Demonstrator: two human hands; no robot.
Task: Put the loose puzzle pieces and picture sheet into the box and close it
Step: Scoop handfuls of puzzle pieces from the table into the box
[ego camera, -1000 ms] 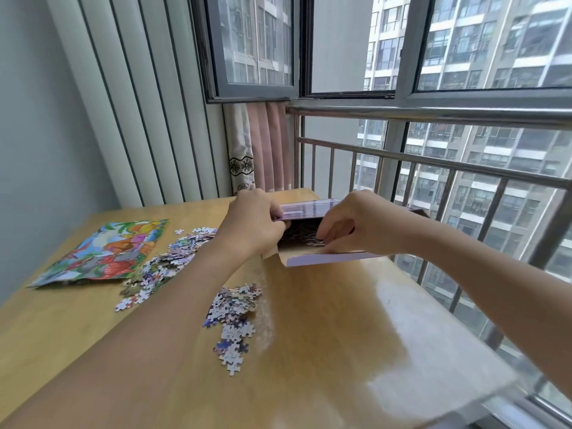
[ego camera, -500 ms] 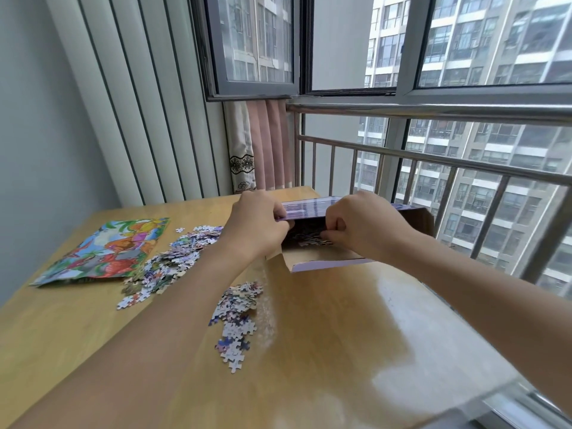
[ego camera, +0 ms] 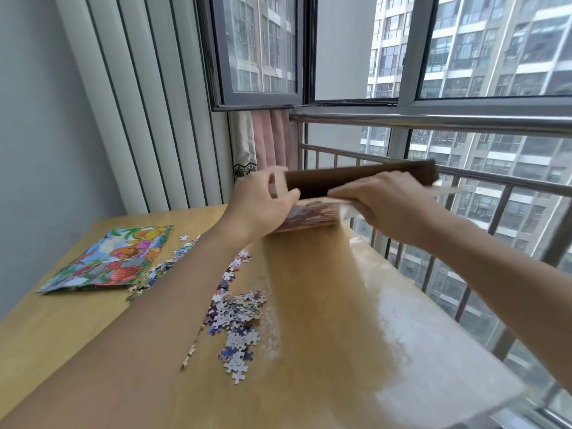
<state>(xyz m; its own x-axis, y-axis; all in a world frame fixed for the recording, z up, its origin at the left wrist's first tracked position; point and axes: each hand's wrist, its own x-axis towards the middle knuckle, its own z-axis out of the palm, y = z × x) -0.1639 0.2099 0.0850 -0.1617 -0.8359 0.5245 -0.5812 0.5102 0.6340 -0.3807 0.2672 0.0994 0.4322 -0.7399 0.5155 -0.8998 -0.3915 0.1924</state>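
the flat cardboard puzzle box (ego camera: 312, 216) with a printed face and brown inside sits at the far edge of the pale wooden table (ego camera: 325, 305), beside the steel window railing (ego camera: 464, 122).

head view: box tilted, brown flap (ego camera: 356, 178) raised, probably to keep its mouth open for filling. left hand (ego camera: 260, 205) curls round the box's left end; right hand (ego camera: 393, 202) lies over its right side, fingers curled onto it, blurred. loose jigsaw pieces (ego camera: 238, 320) and the colourful picture sheet (ego camera: 108, 258) lie on the table, well apart from the box, not yet packed.
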